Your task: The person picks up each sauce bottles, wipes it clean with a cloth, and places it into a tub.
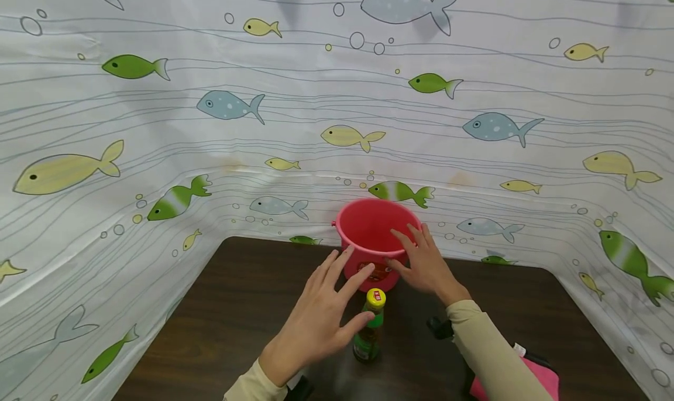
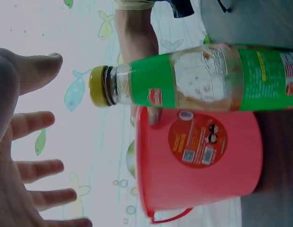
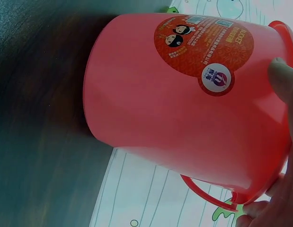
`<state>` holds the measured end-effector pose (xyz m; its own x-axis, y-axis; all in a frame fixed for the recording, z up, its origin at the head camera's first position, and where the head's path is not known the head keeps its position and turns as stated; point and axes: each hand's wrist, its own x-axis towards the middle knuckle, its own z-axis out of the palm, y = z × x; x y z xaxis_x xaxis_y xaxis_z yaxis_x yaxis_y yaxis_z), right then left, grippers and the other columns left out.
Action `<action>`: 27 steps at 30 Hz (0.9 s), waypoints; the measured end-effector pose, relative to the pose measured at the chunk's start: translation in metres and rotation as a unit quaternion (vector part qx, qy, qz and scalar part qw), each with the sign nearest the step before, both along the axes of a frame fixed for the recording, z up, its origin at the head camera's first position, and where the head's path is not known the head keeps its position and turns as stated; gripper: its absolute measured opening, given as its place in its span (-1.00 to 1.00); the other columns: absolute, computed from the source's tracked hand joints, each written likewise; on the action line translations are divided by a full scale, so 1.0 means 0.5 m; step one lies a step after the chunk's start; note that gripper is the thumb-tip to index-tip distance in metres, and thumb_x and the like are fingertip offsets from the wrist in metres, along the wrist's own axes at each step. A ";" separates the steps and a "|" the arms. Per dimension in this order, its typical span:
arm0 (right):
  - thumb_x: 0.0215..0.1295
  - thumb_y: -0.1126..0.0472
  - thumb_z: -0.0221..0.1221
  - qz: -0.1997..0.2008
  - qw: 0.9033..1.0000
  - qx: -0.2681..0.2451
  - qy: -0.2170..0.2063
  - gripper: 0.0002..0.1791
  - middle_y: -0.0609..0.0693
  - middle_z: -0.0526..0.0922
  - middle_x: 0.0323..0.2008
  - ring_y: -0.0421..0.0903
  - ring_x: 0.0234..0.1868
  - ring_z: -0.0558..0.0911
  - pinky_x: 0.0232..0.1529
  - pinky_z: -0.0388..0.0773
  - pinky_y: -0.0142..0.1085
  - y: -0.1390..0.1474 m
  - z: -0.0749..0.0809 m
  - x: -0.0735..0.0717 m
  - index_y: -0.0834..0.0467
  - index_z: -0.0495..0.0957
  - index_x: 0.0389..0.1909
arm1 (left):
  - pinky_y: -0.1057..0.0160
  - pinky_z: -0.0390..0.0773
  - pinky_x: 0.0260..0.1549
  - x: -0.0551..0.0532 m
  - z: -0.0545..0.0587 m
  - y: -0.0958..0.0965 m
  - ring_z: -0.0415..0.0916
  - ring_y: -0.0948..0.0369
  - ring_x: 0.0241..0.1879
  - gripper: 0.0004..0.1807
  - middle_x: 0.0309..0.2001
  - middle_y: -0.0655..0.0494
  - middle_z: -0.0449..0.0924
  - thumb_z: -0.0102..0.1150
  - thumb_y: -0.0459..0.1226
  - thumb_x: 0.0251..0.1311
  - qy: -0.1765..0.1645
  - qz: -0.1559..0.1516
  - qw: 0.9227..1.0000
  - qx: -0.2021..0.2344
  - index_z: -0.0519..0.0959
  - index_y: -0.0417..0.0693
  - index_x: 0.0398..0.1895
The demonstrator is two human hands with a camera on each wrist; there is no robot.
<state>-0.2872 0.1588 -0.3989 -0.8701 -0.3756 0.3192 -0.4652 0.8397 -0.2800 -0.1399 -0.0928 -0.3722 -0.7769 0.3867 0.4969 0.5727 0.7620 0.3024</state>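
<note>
A red-pink bucket stands upright toward the back of the dark table. My right hand is at its right side, fingers spread over the rim and thumb overlapping the outer wall in the right wrist view. In front of the bucket stands a glass bottle with a yellow cap and green labels. My left hand hovers by the bottle with fingers spread and nothing in its palm. In the left wrist view, the bottle overlaps the bucket, and a gap shows between it and my left fingers.
A pink item with a black edge lies at the near right, partly behind my right sleeve. Fish-printed white sheeting rises along the back and sides of the dark tabletop. The bucket's handle hangs down its side.
</note>
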 end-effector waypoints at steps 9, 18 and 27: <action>0.33 -0.18 0.35 -0.005 1.000 -0.002 -0.011 -0.10 0.30 0.16 0.64 0.48 0.68 -0.09 0.42 0.28 0.49 -0.001 -0.004 -0.001 0.05 0.29 0.61 | -0.06 0.68 0.24 -0.016 -0.020 0.030 0.32 0.00 0.50 -0.23 0.61 0.01 0.26 0.43 -0.08 0.30 -0.051 -0.083 0.993 0.064 0.39 0.19 0.56; 0.43 -0.25 0.22 -0.003 0.999 -0.030 -0.017 -0.19 0.27 0.16 0.65 0.45 0.69 -0.11 0.47 0.20 0.50 -0.003 -0.009 0.000 0.03 0.34 0.58 | 0.09 0.66 0.27 -0.022 -0.044 0.043 0.57 0.15 0.26 -0.45 0.40 0.06 0.50 0.34 -0.18 0.41 -0.118 -0.099 0.985 0.084 0.50 0.07 0.44; 0.41 -0.21 0.26 -0.006 0.996 -0.088 -0.017 -0.33 0.27 0.20 0.63 0.41 0.71 -0.17 0.42 0.30 0.47 -0.012 -0.021 0.000 0.14 0.55 0.36 | 0.23 0.71 0.15 -0.024 -0.066 0.055 0.62 0.26 0.01 -0.52 0.18 0.10 0.63 0.33 -0.29 0.41 -0.112 -0.096 0.979 0.144 0.53 0.00 0.36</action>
